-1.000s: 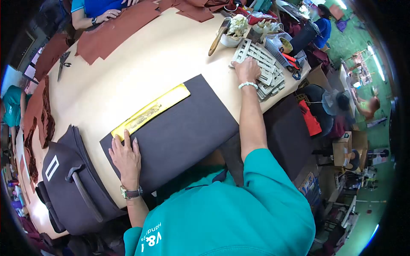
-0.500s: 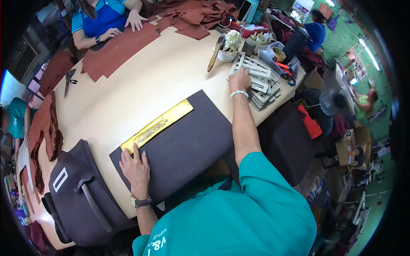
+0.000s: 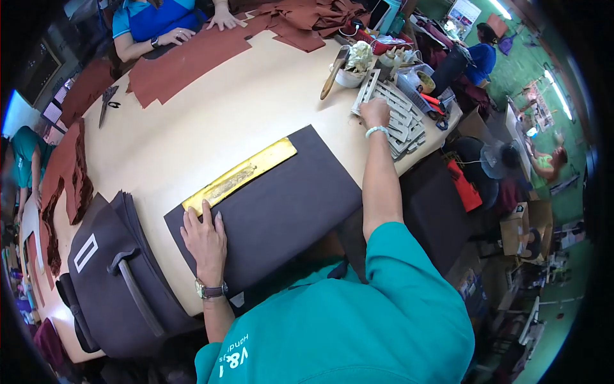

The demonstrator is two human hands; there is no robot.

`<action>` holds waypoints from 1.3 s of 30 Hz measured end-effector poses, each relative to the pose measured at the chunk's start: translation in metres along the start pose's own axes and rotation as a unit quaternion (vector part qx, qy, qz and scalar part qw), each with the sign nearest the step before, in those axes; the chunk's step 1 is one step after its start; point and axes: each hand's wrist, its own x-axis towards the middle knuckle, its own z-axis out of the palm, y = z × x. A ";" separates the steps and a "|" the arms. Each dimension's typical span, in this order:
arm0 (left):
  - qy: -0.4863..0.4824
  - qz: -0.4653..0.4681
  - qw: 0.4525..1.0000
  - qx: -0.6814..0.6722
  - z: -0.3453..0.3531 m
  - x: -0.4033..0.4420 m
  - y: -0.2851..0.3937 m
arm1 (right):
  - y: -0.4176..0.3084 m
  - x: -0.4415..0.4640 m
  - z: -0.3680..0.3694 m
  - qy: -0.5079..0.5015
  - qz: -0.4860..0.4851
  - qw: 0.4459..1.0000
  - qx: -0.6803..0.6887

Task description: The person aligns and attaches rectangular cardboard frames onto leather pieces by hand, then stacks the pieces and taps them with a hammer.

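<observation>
My left hand (image 3: 206, 242) lies flat with its fingers stretched out on a dark sheet of material (image 3: 291, 198). Its fingertips touch the near end of a worn yellow bar (image 3: 246, 174), which rests along the sheet's far edge. Over at the pile of pale slotted templates (image 3: 407, 128), my right hand (image 3: 376, 112) has its fingers curled around one pale template (image 3: 366, 88), tilted at the pile's left side. The fingertips of that hand are partly hidden from above.
To the left, a hammer (image 3: 138, 291) and a white rectangular frame (image 3: 86, 253) lie on stacked dark pieces (image 3: 109, 301). Scissors (image 3: 107, 105) rest farther back. A brush (image 3: 334, 72) leans on a white pot (image 3: 350, 78). A co-worker's hands (image 3: 224, 18) are on reddish-brown material (image 3: 192, 67).
My right hand has shifted slightly over the pile, and a pale template now stands tilted beside its fingers. My left hand stays on the sheet. The view has moved a little.
</observation>
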 end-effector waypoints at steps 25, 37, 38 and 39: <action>-0.044 -0.017 0.998 -0.034 -0.006 0.005 -0.001 | 0.060 0.024 -0.008 -0.258 0.130 0.640 0.712; -0.090 0.059 0.916 -0.387 -0.025 0.088 0.077 | 0.072 -0.097 -0.038 -0.308 0.006 0.707 0.637; -0.164 0.018 0.857 -0.489 -0.026 0.096 0.100 | 0.069 -0.112 -0.039 -0.334 -0.027 0.707 0.623; -0.235 -0.023 0.779 -0.580 -0.026 0.102 0.122 | 0.066 -0.128 -0.039 -0.357 -0.049 0.718 0.595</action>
